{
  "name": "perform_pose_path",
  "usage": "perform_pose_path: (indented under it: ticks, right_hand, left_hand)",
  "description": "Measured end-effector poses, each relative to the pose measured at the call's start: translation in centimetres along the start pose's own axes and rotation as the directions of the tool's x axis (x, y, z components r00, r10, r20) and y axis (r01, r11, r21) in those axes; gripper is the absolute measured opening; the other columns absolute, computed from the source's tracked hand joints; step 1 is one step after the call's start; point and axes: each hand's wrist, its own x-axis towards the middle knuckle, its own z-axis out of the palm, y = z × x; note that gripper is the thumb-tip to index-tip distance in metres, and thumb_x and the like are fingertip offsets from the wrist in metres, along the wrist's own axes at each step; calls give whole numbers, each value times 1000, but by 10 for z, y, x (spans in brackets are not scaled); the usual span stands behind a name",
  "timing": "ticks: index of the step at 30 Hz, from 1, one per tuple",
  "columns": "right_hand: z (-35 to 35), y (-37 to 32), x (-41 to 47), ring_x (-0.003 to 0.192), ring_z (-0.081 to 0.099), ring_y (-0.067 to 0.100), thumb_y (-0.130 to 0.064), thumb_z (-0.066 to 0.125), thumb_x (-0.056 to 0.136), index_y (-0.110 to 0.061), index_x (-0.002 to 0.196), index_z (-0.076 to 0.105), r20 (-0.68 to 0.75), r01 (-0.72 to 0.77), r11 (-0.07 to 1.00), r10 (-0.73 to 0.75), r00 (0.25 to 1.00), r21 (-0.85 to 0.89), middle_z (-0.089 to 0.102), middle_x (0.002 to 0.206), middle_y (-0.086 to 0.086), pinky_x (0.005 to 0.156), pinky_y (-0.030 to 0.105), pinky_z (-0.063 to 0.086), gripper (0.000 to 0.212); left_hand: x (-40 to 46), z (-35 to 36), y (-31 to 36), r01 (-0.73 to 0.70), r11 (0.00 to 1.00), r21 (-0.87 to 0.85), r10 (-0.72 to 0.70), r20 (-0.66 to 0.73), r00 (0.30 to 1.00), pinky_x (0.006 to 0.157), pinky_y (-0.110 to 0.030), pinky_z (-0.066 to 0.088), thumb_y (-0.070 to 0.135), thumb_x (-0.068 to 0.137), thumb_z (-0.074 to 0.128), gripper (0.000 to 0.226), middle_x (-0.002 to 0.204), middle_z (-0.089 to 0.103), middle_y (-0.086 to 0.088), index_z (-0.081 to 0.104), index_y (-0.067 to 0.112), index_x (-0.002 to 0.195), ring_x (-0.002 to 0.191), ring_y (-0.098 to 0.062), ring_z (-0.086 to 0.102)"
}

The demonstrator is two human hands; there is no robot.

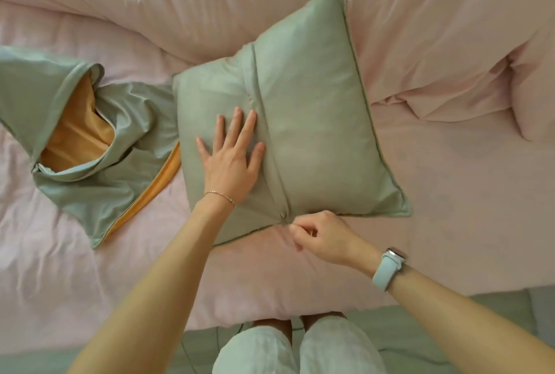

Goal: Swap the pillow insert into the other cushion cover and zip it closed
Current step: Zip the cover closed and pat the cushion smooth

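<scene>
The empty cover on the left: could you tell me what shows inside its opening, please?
Inside the empty cover only its orange lining shows through the gaping opening. No insert is visible there, though folds hide the deeper part.

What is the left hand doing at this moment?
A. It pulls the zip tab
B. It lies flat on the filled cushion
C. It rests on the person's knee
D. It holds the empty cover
B: the left hand lies with straight, spread fingers on the cushion, beside the zip seam.
</scene>
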Motion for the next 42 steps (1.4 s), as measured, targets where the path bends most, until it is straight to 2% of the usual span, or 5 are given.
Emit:
perform_pose_path:
  ticks: [8, 13, 28, 35, 42]
  right_hand:
    - [-49, 18, 40, 111, 45, 27, -25, 42, 86, -15, 119, 61, -805, -146, 928, -209, 556, -342, 59, 118, 13, 92, 44, 37, 39]
    - [-73, -10, 127, 143, 4, 30, -43, 30, 94, -36, 147, 16, -578, -235, 842, -108, 809, -486, 7, 157, 5, 104, 68, 2, 55]
    - [-64, -9, 74, 90, 45, 15, -18, 55, 84, -16, 88, 71, -845, -62, 928, -305, 440, -368, 64, 85, 0, 78, 34, 31, 17]
    - [-55, 4, 51, 78, 56, 23, -24, 49, 80, -17, 75, 67, -639, -77, 821, -378, 670, -566, 62, 76, 0, 81, 35, 27, 20]
    - [-32, -33, 149, 134, 36, 28, -29, 35, 90, -11, 136, 46, -217, 228, 653, -526, 822, -722, 43, 143, 12, 107, 56, 19, 51]
  left_hand:
    - [6, 26, 16, 10, 995, 103, -18, 74, 997, 110, -58, -5, 46, 96, 27, 53, 156, 1, 14, 6, 43, 145, 144, -18, -9]
    - [2, 22, 8, -34, 998, -53, 29, -92, 995, 106, -49, 14, 51, 85, 19, 56, 148, 32, 14, 38, 41, 137, 139, -16, 23]
    - [-16, -3, 0, 104, 982, -157, -161, -410, 898, 82, -41, 44, 49, 80, 52, 47, 131, 52, -7, 63, 25, 118, 98, -30, 39]
    - [-48, -3, -23, 275, 961, 31, -276, 133, 952, 102, -46, 32, 61, 84, 46, 59, 152, 23, -5, 38, 38, 138, 132, -37, 23]
    - [-22, 45, -38, 47, 998, -38, -54, -228, 972, 108, -45, 30, 31, 100, 23, 49, 134, 50, -18, 57, 3, 122, 128, -38, 42]
